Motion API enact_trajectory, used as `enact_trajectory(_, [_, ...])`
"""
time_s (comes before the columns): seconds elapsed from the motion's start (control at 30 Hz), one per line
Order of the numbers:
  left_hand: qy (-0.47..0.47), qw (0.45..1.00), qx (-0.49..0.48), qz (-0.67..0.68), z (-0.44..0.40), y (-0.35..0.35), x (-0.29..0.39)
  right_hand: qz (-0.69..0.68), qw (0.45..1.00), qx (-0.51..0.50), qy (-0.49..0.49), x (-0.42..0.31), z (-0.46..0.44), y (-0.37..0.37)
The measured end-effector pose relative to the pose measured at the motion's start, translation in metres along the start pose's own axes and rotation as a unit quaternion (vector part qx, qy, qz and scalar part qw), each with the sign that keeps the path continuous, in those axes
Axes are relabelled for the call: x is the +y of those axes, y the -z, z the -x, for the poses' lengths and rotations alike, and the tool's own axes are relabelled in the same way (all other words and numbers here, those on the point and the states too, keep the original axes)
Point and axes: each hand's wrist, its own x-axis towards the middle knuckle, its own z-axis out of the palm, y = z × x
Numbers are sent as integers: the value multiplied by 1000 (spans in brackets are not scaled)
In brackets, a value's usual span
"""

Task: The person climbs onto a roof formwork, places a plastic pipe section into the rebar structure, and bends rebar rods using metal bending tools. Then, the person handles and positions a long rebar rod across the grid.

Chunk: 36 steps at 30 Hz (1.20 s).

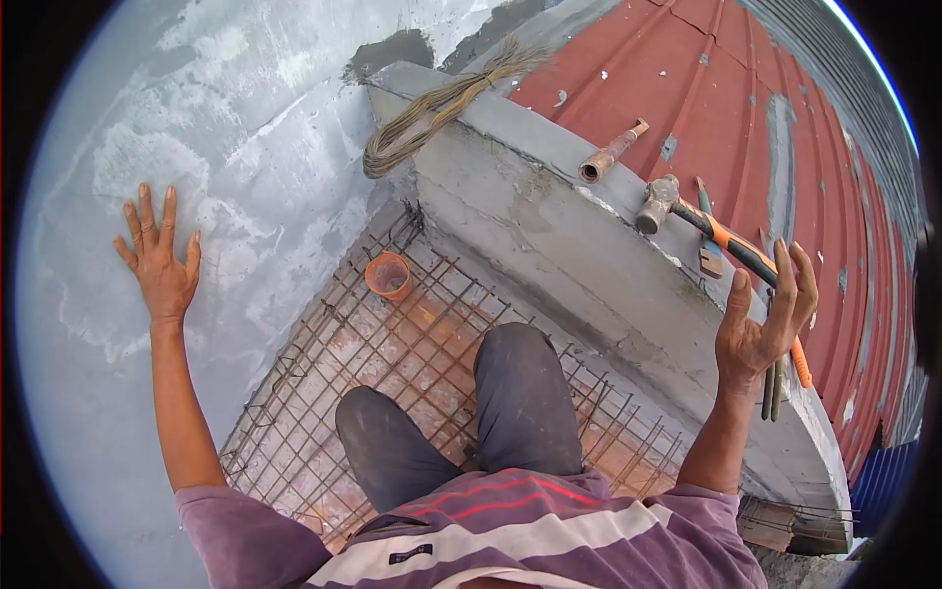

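Note:
My left hand (165, 267) lies with fingers spread on the grey plastered wall (108, 373). On the right, my right hand (763, 329) is raised near the concrete ledge (549, 187), fingers and thumb apart, with nothing in them. Nearest to it is a hammer (726, 236) with an orange and black handle, partly hidden behind the hand. Beside the hammer head lies a flat blue-grey tool (710, 255), its kind unclear. Two dark tool handles (773, 391) stick out below my right wrist. A short rusty pipe (610, 154) rests further up the ledge.
A tied bundle of wire (427, 118) drapes over the ledge's far corner. Below, a rebar grid (324, 393) covers the floor around my knees, with an orange plastic cup (390, 277) on it. Red metal roofing (677, 59) slopes away beyond the ledge.

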Motion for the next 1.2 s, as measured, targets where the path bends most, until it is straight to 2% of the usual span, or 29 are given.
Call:
enact_trajectory(0.27, [4,999,-42,-11,3,8,-3,-38,998,45,-26,11,-7,-18])
enact_trajectory(0.4, [9,998,-65,-20,5,10,-4,-78,996,51,-2,-4,2,-19])
enact_trajectory(0.5, [7,998,-59,-11,4,10,-3,-33,999,26,17,-6,6,-15])
enact_trajectory(0.73, [-3,998,-62,-16,4,11,-2,-74,996,43,5,-8,14,-13])
enact_trajectory(1.2, [-27,999,-25,-27,10,3,-7,-124,992,-30,0,-30,44,-7])
